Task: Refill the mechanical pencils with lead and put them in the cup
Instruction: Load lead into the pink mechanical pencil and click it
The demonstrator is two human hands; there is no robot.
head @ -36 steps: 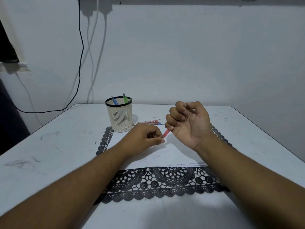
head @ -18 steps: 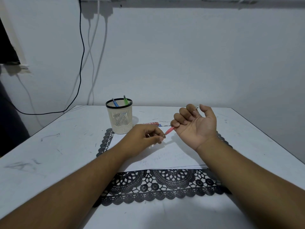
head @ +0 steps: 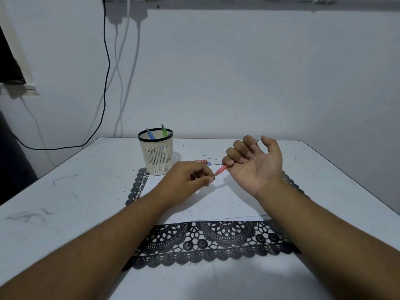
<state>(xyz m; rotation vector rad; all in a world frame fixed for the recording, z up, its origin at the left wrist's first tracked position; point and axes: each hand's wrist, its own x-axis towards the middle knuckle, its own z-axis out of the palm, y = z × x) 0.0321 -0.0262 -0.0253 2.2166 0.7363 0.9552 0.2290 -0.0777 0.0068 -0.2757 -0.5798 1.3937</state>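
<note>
Right hand (head: 255, 163), palm up, grips red pencil (head: 220, 170); left hand (head: 188, 180) pinches at its tip.

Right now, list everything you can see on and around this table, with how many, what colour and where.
Table: one, white, scuffed, fills the foreground.
Lace mat: one, black, centre of the table.
Paper: white sheets, lying on the mat.
Cup: one, cream with a black rim, at the mat's far left corner.
Blue pencil: one, standing in the cup.
Green pencil: one, standing in the cup.
Red pencil: one, held between the hands above the paper.
Lead tube: one, red and blue, lying behind the hands.
Cables: black and white, hanging on the wall at left.
Left hand: fingers pinched at the red pencil's tip.
Right hand: palm up, gripping the red pencil, a small silver piece at its fingertips.
</note>
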